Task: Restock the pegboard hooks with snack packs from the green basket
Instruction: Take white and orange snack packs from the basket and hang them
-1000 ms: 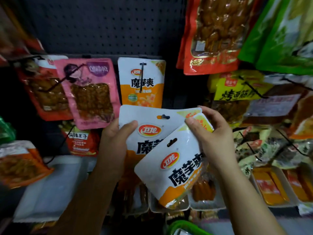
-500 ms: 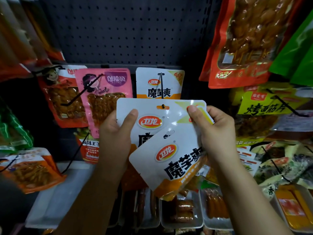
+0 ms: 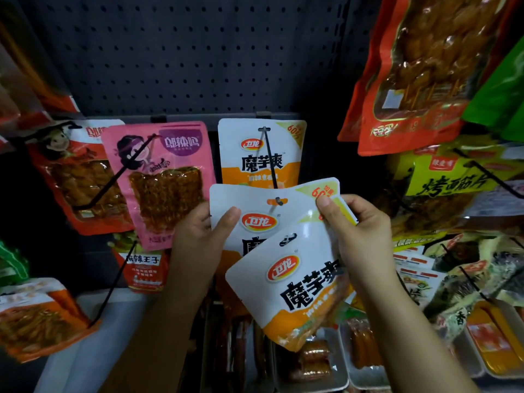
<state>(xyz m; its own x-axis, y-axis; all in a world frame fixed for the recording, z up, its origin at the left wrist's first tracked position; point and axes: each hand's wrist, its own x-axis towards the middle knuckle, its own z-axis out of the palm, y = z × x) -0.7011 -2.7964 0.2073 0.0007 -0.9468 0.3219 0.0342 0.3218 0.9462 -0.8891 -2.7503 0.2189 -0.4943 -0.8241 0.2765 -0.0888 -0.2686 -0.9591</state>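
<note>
Two white-and-orange snack packs are held in front of the dark pegboard [image 3: 181,52]. My left hand [image 3: 198,245] grips the left edge of the rear pack [image 3: 255,199], whose hang hole sits on the tip of a black hook [image 3: 269,157]. My right hand [image 3: 360,231] pinches the rear pack's top right corner together with the front pack [image 3: 295,287], which tilts down to the left. A third pack of the same kind [image 3: 261,151] hangs further back on that hook. The green basket is out of view.
A pink pack [image 3: 158,180] and a red pack [image 3: 73,177] hang on hooks to the left. Large red [image 3: 411,75], green and yellow [image 3: 442,182] packs crowd the right. White trays [image 3: 312,378] of sausages sit on the shelf below my hands.
Both hands have lifted the two packs toward the pegboard. The rear pack's hang hole has reached the hook tip. The view has moved closer and up.
</note>
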